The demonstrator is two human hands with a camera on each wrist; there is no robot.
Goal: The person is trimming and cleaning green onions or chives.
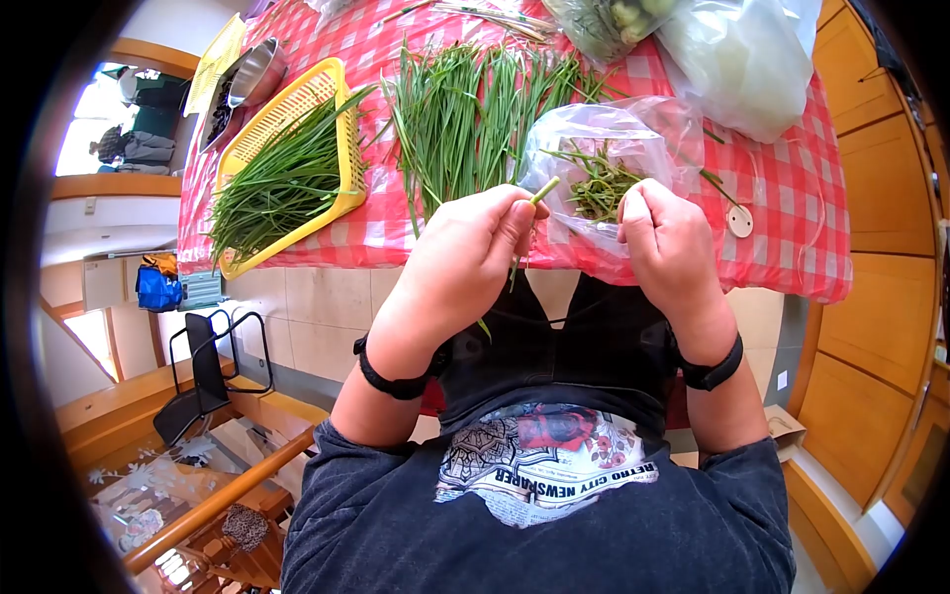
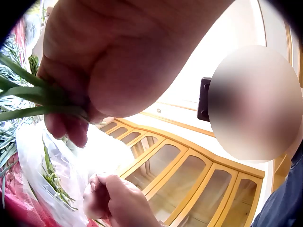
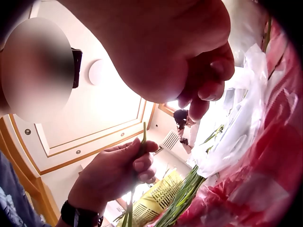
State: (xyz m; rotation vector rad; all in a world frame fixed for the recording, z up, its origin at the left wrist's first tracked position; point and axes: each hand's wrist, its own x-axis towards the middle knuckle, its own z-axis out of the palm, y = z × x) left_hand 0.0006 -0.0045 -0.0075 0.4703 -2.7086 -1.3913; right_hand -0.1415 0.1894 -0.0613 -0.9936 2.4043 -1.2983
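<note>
Pinched in left hand [image 1: 465, 243]: stalks [image 1: 545, 189], near cloth's [image 1: 813, 238] front edge. Open gap between hands. Right hand [image 1: 668, 238]: fingers curled by bag [image 1: 681, 124], any hold not discernible. Farther left: leaves [image 1: 445, 129], then basket [image 1: 348, 119].

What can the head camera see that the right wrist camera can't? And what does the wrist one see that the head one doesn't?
Only the head view: the black chair and the shiny metal bowl.

Only the right wrist view: the round ceiling light.

Both: the left hand pinching a green stem, the right hand, the yellow basket, the see-through plastic bag and the red-and-white tablecloth.
</note>
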